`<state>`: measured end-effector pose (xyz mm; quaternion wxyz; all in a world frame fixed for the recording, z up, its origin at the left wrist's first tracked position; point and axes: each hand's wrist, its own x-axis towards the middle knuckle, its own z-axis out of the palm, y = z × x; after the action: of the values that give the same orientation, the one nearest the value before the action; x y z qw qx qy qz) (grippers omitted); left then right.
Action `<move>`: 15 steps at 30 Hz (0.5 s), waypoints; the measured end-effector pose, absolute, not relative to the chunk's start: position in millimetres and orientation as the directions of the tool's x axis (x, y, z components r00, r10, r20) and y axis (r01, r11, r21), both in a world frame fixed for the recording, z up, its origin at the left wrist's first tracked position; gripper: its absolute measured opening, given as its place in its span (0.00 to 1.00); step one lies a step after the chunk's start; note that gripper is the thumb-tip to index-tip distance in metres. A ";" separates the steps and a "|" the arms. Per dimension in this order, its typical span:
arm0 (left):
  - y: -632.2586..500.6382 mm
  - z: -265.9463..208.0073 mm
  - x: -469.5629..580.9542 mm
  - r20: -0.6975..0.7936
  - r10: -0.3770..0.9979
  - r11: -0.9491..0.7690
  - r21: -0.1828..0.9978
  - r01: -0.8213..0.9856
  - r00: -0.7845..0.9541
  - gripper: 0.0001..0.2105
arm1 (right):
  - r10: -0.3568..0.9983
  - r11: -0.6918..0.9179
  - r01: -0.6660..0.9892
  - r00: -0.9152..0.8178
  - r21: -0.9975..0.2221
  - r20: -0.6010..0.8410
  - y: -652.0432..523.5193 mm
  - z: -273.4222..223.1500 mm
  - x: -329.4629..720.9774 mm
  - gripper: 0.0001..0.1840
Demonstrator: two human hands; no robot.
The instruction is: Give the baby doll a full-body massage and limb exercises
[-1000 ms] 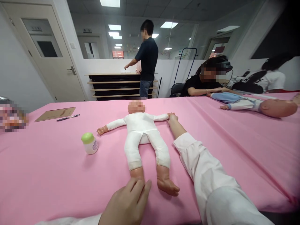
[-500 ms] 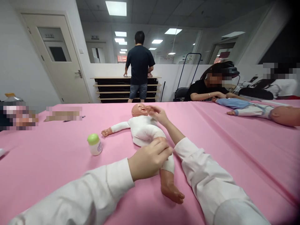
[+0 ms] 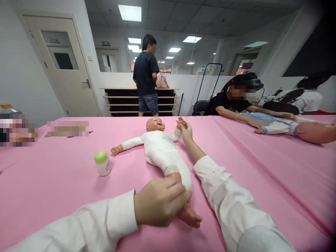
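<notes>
A baby doll point(image 3: 163, 148) with a white cloth body lies on its back on the pink-covered table point(image 3: 65, 196), head away from me. My left hand point(image 3: 161, 202) is closed around one lower leg of the doll, and that foot is hidden behind my fingers. Beneath it, the doll's other foot point(image 3: 191, 217) rests on the cloth. At the far right side of the body, my right hand point(image 3: 187, 133) pinches the doll's raised forearm near its small hand point(image 3: 180, 122). The opposite arm point(image 3: 131, 142) stretches out to the left.
A jar with a green lid point(image 3: 102, 163) stands left of the doll. At the right, a seated person point(image 3: 231, 98) has hands on another doll point(image 3: 315, 132). Behind the table, a standing person point(image 3: 145, 75) is beside a low shelf point(image 3: 120, 101).
My left hand has drawn the doll's leg toward me, straightening it. My right hand has moved the doll's arm rightward, away from its face. The standing person has turned and shifted left.
</notes>
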<state>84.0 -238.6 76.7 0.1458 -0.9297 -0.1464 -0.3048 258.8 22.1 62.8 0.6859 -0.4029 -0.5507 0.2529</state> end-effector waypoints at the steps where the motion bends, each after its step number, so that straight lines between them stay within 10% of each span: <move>1: -246.9 71.5 80.0 0.619 0.179 -0.918 -0.175 0.356 0.765 0.09 | 0.796 0.458 0.129 0.381 -0.880 0.470 28.0 58.7 267.3 0.15; 15: -274.2 16.4 73.4 0.775 0.198 -0.847 -0.172 0.503 0.600 0.10 | 0.652 -0.026 0.179 0.749 -0.984 0.119 35.0 15.4 302.4 0.16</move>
<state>73.4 -274.2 16.4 0.1903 -0.8739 -0.2006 -0.3998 302.4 35.0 15.4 0.6301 -0.6911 -0.3004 0.1877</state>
